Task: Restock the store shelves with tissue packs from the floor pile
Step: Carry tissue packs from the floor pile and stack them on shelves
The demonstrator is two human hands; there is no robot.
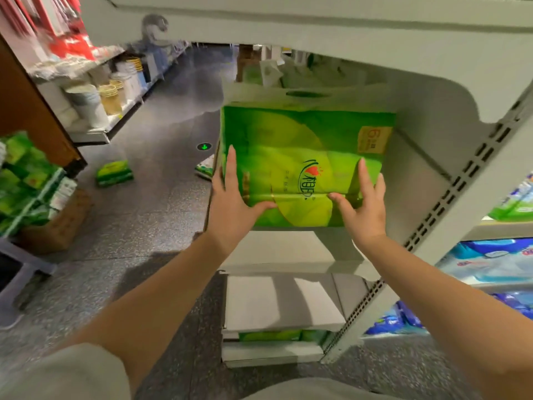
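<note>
Store aisle with speckled grey floor (pixel 161 215). Far left, a rack of green packs (pixel 26 180); one small green pack (pixel 114 172) lies alone on the floor. Centre, left hand (pixel 230 203) and right hand (pixel 364 204), fingers straight, thumbs under the lower edge, press against the large green tissue pack (pixel 302 157) at the grey shelf (pixel 288 249) front. Right, blue packs (pixel 490 261) on neighbouring shelves.

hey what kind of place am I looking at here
Most likely a shop aisle: grey metal shelving with slotted uprights, packaged blue goods stocked on the right, and stacked buckets on display across the floor.
</note>
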